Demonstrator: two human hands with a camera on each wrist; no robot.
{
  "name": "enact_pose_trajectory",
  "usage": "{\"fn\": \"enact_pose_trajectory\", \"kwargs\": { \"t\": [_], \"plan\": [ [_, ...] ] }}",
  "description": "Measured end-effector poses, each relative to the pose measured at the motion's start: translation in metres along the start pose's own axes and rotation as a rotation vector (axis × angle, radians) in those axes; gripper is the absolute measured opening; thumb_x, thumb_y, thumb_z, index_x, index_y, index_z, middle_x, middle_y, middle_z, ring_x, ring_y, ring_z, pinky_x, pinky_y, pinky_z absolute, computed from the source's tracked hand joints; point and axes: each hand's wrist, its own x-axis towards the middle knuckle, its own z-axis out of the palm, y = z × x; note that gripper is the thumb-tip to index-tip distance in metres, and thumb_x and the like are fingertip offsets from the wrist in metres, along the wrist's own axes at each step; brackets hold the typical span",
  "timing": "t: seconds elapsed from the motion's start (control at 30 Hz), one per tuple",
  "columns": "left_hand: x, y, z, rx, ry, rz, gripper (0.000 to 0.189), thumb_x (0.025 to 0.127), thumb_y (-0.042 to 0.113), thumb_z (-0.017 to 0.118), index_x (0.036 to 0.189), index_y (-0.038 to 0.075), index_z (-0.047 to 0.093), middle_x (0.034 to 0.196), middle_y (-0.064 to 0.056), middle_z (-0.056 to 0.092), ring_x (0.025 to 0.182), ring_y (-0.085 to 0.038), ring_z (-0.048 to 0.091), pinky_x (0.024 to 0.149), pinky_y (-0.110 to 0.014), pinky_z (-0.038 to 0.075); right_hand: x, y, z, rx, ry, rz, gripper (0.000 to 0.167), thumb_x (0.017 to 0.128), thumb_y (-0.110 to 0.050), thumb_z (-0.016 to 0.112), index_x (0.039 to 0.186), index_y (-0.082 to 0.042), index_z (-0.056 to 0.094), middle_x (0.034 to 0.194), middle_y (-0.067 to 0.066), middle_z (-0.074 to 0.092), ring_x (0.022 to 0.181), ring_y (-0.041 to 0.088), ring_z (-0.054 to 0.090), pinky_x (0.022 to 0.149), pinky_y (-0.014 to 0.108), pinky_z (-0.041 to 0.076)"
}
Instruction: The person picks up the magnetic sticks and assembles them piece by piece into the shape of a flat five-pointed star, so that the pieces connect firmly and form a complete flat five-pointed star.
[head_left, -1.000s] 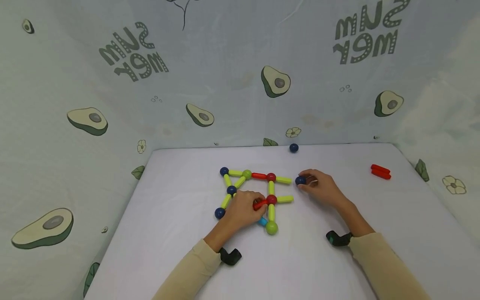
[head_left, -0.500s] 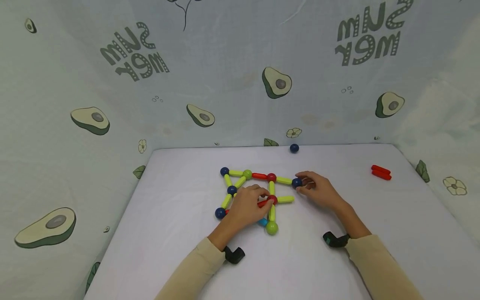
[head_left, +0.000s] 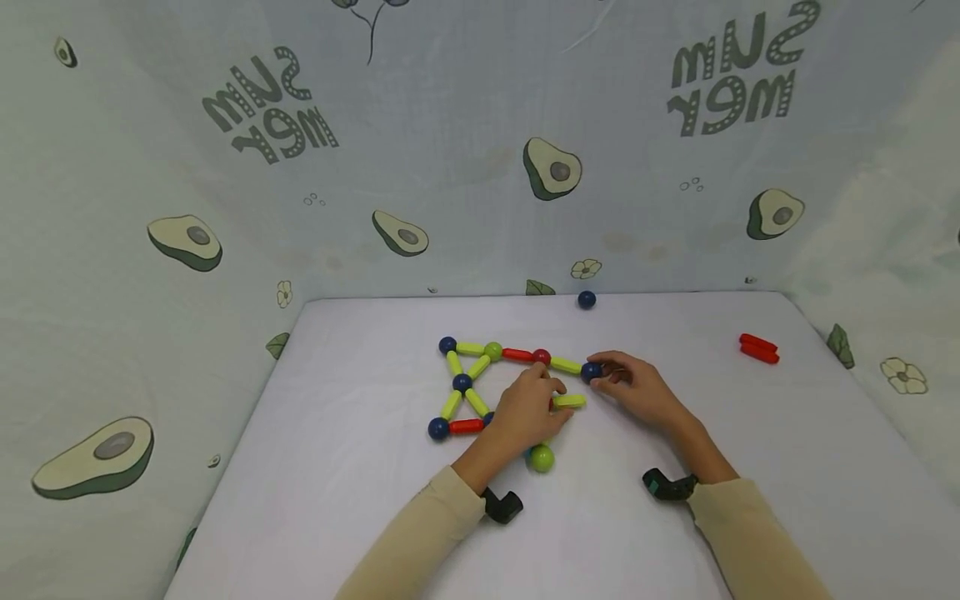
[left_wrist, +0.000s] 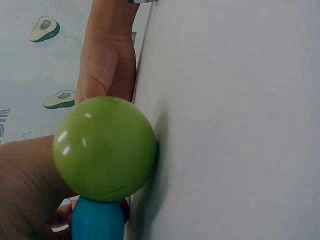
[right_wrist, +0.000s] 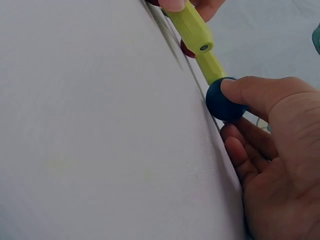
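On the white table lies a frame of magnetic rods and balls, partly covered by my left hand. My left thumb and fingers pinch the inner end of a yellow-green rod, beside a red ball they mostly hide. My right hand pinches a dark blue ball, which sits at the end of another yellow-green rod. That rod runs from a red ball at the frame's far side. In the left wrist view, a green ball joins a light blue rod close to my left hand.
A loose dark blue ball lies near the table's back edge. Two red rods lie side by side at the right. Behind the table hangs a pale cloth printed with avocados.
My right hand has brought the dark blue ball left onto the far rod's end. My left hand has moved right from a red rod to the nearer yellow-green rod.
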Motion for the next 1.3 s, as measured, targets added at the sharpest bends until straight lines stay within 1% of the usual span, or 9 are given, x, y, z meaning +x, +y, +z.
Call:
{"fn": "enact_pose_trajectory", "kwargs": {
  "t": [0.1,0.3,0.5,0.7,0.87,1.0,1.07,1.17,1.3],
  "plan": [
    [-0.003,0.0,0.004,-0.001,0.029,0.011,0.027,0.093,0.037,0.077,0.112,0.017,0.078,0.105,0.001,0.059,0.082,-0.006,0.051,0.065,-0.014,0.045,-0.005,-0.002,0.003,0.0,0.01,0.011,0.038,0.098,-0.022,0.072,0.134,-0.011,0.064,0.124,0.013,0.067,0.105,0.024,0.06,0.087,0.019,0.049],
    [-0.007,-0.001,0.007,-0.062,0.087,0.003,0.024,0.093,0.031,0.077,0.107,0.011,0.078,0.1,0.0,0.06,0.072,-0.003,0.051,0.06,-0.013,0.043,-0.014,-0.008,0.008,0.008,0.035,0.023,0.036,0.096,-0.022,0.074,0.13,-0.011,0.066,0.118,0.012,0.068,0.101,0.022,0.06,0.084,0.019,0.049],
    [-0.007,0.0,0.008,-0.089,0.091,-0.041,0.024,0.093,0.03,0.077,0.106,0.01,0.077,0.099,0.0,0.059,0.067,-0.003,0.051,0.057,-0.013,0.043,-0.017,-0.011,0.011,0.028,0.039,0.007,0.035,0.094,-0.021,0.076,0.125,-0.008,0.067,0.116,0.013,0.069,0.101,0.024,0.061,0.085,0.021,0.05],
    [-0.009,0.0,0.009,-0.087,0.083,-0.047,0.026,0.092,0.032,0.078,0.108,0.011,0.078,0.099,0.0,0.058,0.064,-0.004,0.051,0.056,-0.013,0.043,-0.02,-0.011,0.013,0.007,0.031,0.021,0.036,0.093,-0.025,0.078,0.124,-0.01,0.068,0.118,0.01,0.069,0.106,0.025,0.061,0.091,0.024,0.05],
    [-0.01,-0.001,0.008,-0.081,0.076,-0.041,0.028,0.092,0.033,0.079,0.11,0.012,0.078,0.099,0.0,0.058,0.066,-0.004,0.052,0.057,-0.013,0.043,-0.021,-0.012,0.013,-0.003,0.013,0.016,0.038,0.091,-0.029,0.08,0.123,-0.011,0.069,0.118,0.008,0.07,0.109,0.025,0.062,0.095,0.033,0.05],
    [-0.012,-0.002,0.006,-0.053,0.069,-0.047,0.037,0.091,0.039,0.078,0.118,0.014,0.075,0.107,-0.001,0.06,0.078,-0.006,0.058,0.068,-0.015,0.051,-0.021,-0.014,0.011,-0.01,-0.001,0.018,0.041,0.091,-0.034,0.079,0.124,-0.011,0.068,0.12,0.008,0.069,0.111,0.026,0.062,0.098,0.038,0.051],
    [-0.013,-0.002,0.005,-0.014,0.056,-0.068,0.048,0.091,0.046,0.077,0.126,0.015,0.068,0.116,-0.002,0.06,0.089,-0.01,0.061,0.078,-0.02,0.055,-0.022,-0.014,0.008,-0.012,-0.006,0.025,0.042,0.094,-0.036,0.076,0.127,-0.011,0.067,0.122,0.009,0.069,0.111,0.025,0.062,0.098,0.038,0.052],
    [-0.018,-0.002,0.0,0.054,0.022,-0.121,0.069,0.088,0.056,0.075,0.139,0.013,0.056,0.127,-0.007,0.061,0.107,-0.017,0.062,0.093,-0.029,0.056,-0.026,-0.01,-0.001,-0.015,0.001,0.051,0.043,0.099,-0.037,0.07,0.131,-0.01,0.063,0.125,0.011,0.068,0.112,0.026,0.064,0.1,0.043,0.054],
    [-0.022,-0.004,-0.006,0.082,-0.031,-0.169,0.081,0.088,0.058,0.074,0.146,0.008,0.048,0.125,-0.009,0.063,0.107,-0.02,0.061,0.094,-0.031,0.055,-0.034,-0.003,-0.022,-0.048,0.042,0.113,0.045,0.103,-0.041,0.062,0.135,-0.008,0.06,0.126,0.014,0.066,0.115,0.033,0.064,0.101,0.053,0.053]
  ]
}}
